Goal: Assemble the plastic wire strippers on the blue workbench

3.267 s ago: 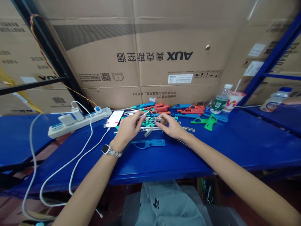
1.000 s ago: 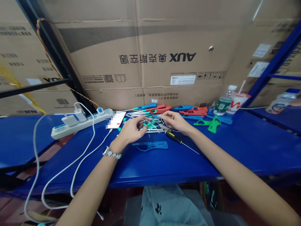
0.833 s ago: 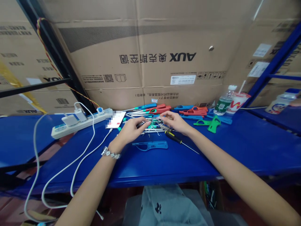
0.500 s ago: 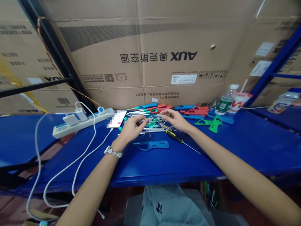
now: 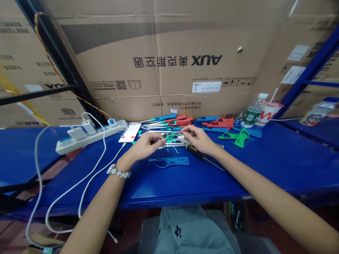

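I had L hand point(image 5: 145, 145) and R hand point(image 5: 200, 140) curled at the parts pile point(image 5: 170, 137), couldn't tell what either gripped; looked mid-job, pile loose, blue shell point(image 5: 174, 161) lying apart in front, screwdriver point(image 5: 195, 151) down nr R hand, finished qty unclear

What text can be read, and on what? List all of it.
"AUX 奥克斯空调": large carton, upside down
"师傅您辛苦了!": same carton, upside down
"请在搬运时对我温柔些,谢谢您!": same carton, upside down
"AUX": left cartons
"W": cup
Too small or blurred: white carton label, bottle labels, small tag, phone screen, right carton
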`<state>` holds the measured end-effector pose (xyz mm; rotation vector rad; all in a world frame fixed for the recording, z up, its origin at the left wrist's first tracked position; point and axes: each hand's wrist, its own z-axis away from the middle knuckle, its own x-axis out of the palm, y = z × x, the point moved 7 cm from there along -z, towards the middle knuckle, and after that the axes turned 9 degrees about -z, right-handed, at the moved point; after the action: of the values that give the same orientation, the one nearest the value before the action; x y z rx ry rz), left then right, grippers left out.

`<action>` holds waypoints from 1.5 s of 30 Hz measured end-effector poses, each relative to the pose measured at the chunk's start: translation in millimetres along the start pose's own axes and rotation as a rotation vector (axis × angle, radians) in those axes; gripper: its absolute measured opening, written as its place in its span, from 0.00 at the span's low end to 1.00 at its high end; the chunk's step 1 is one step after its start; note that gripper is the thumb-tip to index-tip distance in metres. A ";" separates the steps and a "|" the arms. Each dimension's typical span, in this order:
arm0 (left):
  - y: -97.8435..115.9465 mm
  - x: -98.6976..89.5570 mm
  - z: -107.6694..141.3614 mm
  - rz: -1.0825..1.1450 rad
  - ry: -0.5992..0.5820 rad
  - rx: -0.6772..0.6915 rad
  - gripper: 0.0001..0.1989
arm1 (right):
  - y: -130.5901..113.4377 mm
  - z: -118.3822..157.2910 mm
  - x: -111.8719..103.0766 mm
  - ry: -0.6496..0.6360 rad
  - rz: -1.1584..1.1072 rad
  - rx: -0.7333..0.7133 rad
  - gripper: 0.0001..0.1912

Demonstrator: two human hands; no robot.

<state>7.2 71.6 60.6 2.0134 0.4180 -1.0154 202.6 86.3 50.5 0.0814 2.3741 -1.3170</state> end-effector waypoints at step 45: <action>4.0 32.8 20.4 -0.029 -0.064 0.121 0.08 | -22.8 51.4 31.6 -0.153 0.350 -0.264 0.05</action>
<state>19.5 50.8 30.2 2.0810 0.3597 -1.1433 185.3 26.8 32.6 0.2921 2.2523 -0.8139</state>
